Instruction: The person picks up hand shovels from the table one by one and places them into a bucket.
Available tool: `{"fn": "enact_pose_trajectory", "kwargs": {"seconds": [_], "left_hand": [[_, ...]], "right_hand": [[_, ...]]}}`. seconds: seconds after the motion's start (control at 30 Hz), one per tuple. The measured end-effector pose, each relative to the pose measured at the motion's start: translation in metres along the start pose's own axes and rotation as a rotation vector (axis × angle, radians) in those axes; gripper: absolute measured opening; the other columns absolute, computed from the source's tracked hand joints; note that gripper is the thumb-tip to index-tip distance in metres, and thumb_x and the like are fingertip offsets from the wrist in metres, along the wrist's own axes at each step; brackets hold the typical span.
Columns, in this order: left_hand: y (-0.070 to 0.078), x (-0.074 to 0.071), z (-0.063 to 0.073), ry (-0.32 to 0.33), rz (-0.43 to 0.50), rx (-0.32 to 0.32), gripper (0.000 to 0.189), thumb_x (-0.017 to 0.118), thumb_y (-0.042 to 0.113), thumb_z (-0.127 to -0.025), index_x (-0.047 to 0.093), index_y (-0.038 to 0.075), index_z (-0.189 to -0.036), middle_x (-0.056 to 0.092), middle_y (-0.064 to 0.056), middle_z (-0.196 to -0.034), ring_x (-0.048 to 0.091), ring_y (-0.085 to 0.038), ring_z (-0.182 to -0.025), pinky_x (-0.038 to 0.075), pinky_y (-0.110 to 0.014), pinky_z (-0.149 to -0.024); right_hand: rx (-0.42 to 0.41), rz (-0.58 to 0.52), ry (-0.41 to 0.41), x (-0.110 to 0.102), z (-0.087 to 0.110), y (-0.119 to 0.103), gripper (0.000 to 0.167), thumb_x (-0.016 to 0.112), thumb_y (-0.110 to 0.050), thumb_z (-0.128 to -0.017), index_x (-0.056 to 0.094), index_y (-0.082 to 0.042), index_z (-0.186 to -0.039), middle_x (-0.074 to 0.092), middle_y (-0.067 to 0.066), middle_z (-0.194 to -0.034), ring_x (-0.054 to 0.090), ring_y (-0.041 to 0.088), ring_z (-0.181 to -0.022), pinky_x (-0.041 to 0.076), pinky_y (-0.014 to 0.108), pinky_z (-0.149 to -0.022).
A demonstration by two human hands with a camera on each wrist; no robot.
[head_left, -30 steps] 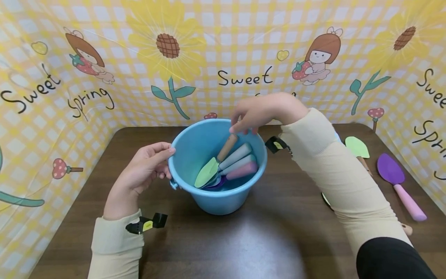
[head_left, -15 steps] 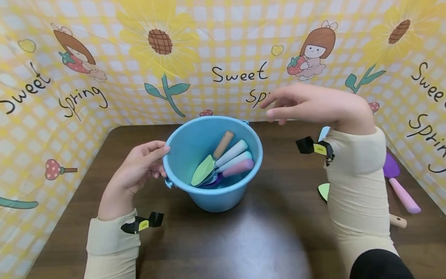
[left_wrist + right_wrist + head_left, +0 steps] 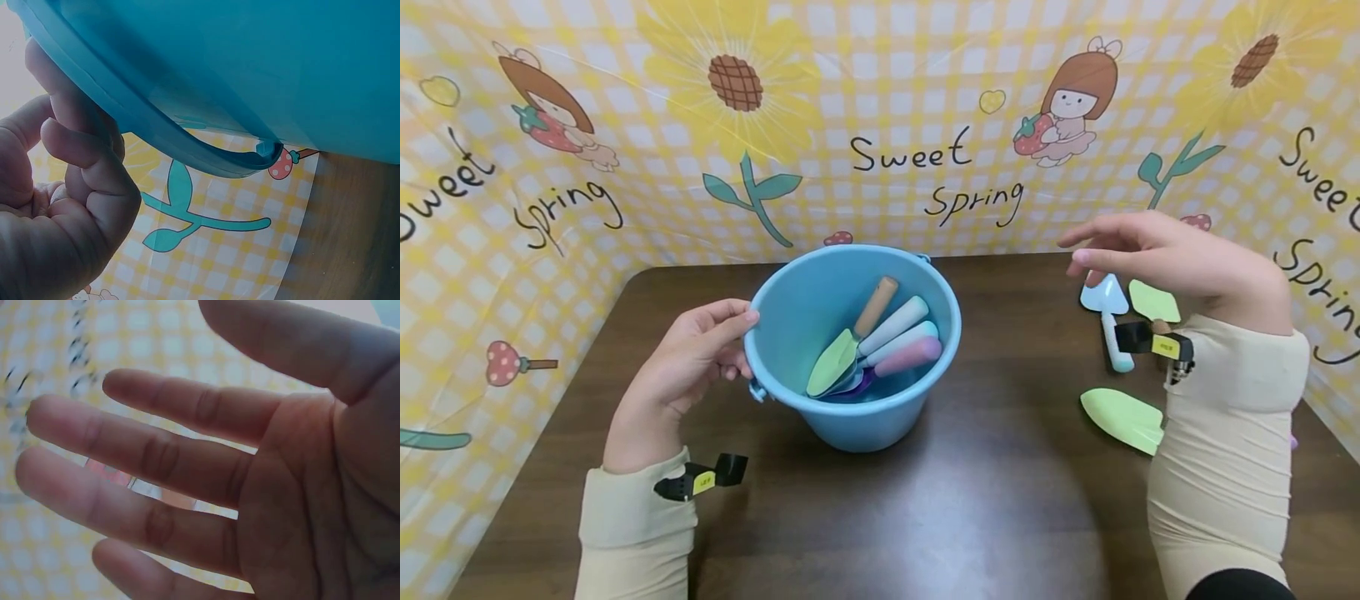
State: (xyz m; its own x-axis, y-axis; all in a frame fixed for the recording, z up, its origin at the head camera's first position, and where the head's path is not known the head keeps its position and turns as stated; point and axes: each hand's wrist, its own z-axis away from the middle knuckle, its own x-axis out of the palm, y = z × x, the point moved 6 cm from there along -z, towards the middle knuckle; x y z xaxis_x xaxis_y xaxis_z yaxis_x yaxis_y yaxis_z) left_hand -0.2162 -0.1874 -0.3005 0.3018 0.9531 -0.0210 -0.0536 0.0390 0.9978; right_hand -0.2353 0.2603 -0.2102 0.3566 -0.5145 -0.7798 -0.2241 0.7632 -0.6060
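My left hand (image 3: pixel 696 358) pinches the left rim of a light blue bucket (image 3: pixel 857 429), which stands on the table. In the left wrist view the thumb and fingers are at the rim of the bucket (image 3: pixel 281 75), near its folded handle. Inside the bucket lie a green hand trowel with a wooden handle (image 3: pixel 876 307), two tools with pale blue handles (image 3: pixel 895 325) and one with a pink handle (image 3: pixel 908 357). My right hand (image 3: pixel 1180 254) hovers at the right, fingers spread and holding nothing, as the right wrist view of that palm (image 3: pixel 287 475) confirms.
Below and around the right arm lie a small light blue shovel (image 3: pixel 1108 321), a green square-bladed tool (image 3: pixel 1153 300) and a green trowel (image 3: pixel 1122 418). The forearm covers other tools there. A yellow checked cloth (image 3: pixel 880 92) hangs behind the brown table (image 3: pixel 985 500).
My right hand has left the area above the bucket and travelled right, over the loose tools. The left hand stays on the rim. The head view has shifted slightly.
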Motion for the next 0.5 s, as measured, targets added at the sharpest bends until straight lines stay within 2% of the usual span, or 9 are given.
{"fn": "enact_pose_trajectory", "kwargs": {"seconds": [0.13,0.23,0.33,0.5], "left_hand": [[0.0,-0.001,0.0,-0.005,-0.004,-0.001,0.017,0.057,0.02,-0.102,0.059,0.005,-0.11,0.068,0.002,-0.07,0.066,-0.011,-0.053,0.049,-0.018,-0.051],[-0.001,-0.001,0.002,-0.006,-0.002,-0.001,0.017,0.057,0.02,-0.102,0.059,0.005,-0.11,0.068,0.002,-0.07,0.066,-0.01,-0.053,0.049,-0.018,-0.051],[-0.002,-0.001,0.002,-0.01,0.001,-0.001,0.018,0.056,0.02,-0.102,0.059,0.005,-0.111,0.068,0.002,-0.071,0.066,-0.01,-0.053,0.049,-0.018,-0.051],[-0.002,-0.001,0.002,-0.008,-0.002,-0.008,0.016,0.057,0.021,-0.102,0.06,0.007,-0.11,0.068,0.003,-0.071,0.066,-0.01,-0.054,0.049,-0.018,-0.052]], "right_hand": [[0.008,0.018,0.006,0.0,-0.002,0.032,0.04,0.046,-0.026,-0.106,0.05,-0.005,-0.139,0.067,0.005,-0.118,0.065,0.002,-0.093,0.049,0.017,-0.079],[0.034,0.022,-0.002,0.002,-0.005,0.051,0.041,0.044,-0.026,-0.107,0.049,-0.002,-0.14,0.067,0.004,-0.117,0.065,-0.001,-0.093,0.052,0.022,-0.081],[0.073,-0.015,-0.017,0.005,-0.007,0.069,0.043,0.042,-0.026,-0.108,0.046,0.002,-0.141,0.068,0.0,-0.114,0.064,-0.004,-0.093,0.052,0.029,-0.086],[0.152,-0.057,-0.033,0.009,-0.013,0.098,0.049,0.04,-0.029,-0.108,0.042,0.007,-0.141,0.069,-0.01,-0.106,0.064,-0.006,-0.091,0.052,0.033,-0.087]]}}
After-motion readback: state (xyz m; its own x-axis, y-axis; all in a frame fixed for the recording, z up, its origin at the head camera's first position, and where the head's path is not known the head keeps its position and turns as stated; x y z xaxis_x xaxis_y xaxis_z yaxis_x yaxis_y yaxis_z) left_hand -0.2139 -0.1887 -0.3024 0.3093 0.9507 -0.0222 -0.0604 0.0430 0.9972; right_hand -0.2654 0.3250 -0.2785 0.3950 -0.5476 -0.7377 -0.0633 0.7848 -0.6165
